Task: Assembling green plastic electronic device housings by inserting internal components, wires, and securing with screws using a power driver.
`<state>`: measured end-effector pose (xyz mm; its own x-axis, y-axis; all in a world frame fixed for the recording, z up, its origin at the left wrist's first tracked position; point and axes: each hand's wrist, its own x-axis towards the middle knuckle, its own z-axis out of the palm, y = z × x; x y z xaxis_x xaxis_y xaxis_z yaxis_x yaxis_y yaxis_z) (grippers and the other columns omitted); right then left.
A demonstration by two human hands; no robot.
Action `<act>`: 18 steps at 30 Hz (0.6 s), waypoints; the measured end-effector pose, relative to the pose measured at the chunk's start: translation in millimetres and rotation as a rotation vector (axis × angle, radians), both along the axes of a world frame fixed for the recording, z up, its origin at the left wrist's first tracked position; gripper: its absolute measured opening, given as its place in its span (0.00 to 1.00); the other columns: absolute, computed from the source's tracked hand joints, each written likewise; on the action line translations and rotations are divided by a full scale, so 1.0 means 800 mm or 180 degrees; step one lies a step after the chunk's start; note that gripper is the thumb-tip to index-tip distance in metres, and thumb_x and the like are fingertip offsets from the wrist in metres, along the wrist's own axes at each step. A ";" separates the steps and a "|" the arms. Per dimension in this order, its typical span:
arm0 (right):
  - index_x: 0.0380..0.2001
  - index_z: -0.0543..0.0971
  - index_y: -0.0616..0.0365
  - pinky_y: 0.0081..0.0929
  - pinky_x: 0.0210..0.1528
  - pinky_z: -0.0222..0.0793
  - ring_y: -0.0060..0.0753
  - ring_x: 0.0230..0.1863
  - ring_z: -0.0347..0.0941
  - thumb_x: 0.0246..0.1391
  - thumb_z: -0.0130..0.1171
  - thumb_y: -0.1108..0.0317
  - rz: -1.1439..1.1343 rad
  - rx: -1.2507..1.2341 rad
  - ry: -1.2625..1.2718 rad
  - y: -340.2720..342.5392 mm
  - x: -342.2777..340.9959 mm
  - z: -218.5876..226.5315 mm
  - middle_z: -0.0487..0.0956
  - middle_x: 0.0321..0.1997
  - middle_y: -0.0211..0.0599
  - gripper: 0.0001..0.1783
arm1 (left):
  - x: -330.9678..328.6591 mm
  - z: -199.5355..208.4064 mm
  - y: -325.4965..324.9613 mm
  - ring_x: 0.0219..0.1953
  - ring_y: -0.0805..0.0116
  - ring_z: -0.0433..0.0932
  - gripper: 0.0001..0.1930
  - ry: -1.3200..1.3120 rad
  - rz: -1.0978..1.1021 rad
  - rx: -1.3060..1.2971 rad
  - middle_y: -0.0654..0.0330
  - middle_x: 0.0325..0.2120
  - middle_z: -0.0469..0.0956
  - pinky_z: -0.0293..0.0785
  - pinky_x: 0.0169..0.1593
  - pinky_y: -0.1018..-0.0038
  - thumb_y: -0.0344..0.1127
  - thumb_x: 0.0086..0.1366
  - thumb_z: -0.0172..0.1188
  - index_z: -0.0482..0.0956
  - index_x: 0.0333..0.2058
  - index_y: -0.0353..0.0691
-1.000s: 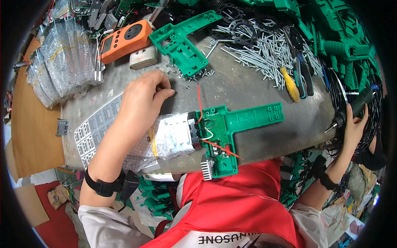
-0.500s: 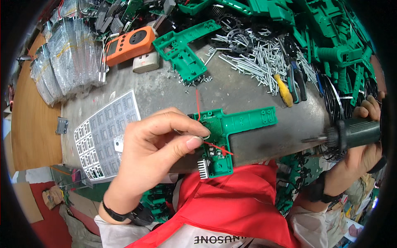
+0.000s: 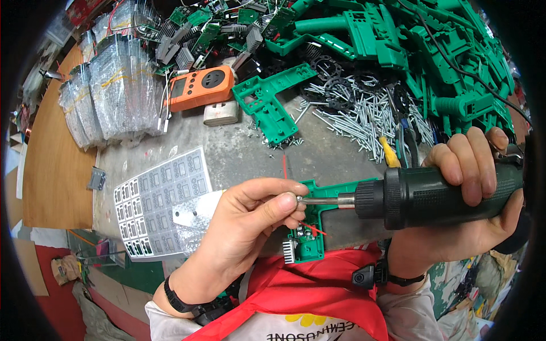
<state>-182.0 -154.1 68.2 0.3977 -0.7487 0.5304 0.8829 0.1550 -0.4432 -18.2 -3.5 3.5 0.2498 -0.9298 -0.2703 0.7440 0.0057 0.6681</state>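
My right hand [image 3: 469,162] is wrapped round a black electric screwdriver [image 3: 424,196], held level with its bit pointing left. At the tip of the bit, my left hand [image 3: 244,219] pinches a small screw [image 3: 300,199] between thumb and forefinger. Below them lies a green L-shaped housing half [image 3: 313,251] with a circuit board, a finned heat sink [image 3: 289,251] and red wires in it. The bit and my fingers partly cover this housing. Another green housing half [image 3: 278,122] lies farther back with small screws around it.
Long screws [image 3: 364,128] are heaped at the back right beside a yellow-handled tool [image 3: 389,152]. Green housings [image 3: 369,34] pile up behind. An orange meter [image 3: 202,88], bubble-wrap packs [image 3: 122,85] and a sticker sheet [image 3: 165,199] lie to the left.
My right hand has brought the screwdriver in from the right edge, over the housing. Its bit now meets the screw in my left fingers. The view has shifted slightly.
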 end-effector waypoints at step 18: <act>0.48 0.63 0.62 0.22 0.37 0.59 0.19 0.27 0.63 0.52 0.58 0.60 -0.0064 -0.0171 0.0338 -0.006 -0.017 -0.018 0.67 0.29 0.26 0.26 | 0.022 -0.006 0.002 0.45 0.63 0.80 0.32 -0.4133 -0.0154 -0.0198 0.51 0.41 0.82 0.71 0.55 0.68 0.28 0.64 0.57 0.58 0.66 0.33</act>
<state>-195.4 -158.9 54.2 0.4389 -0.7287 0.5256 0.8333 0.1113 -0.5415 -0.6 -2.3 -1.0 0.2609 -0.9473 0.1858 -0.4419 0.0539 0.8955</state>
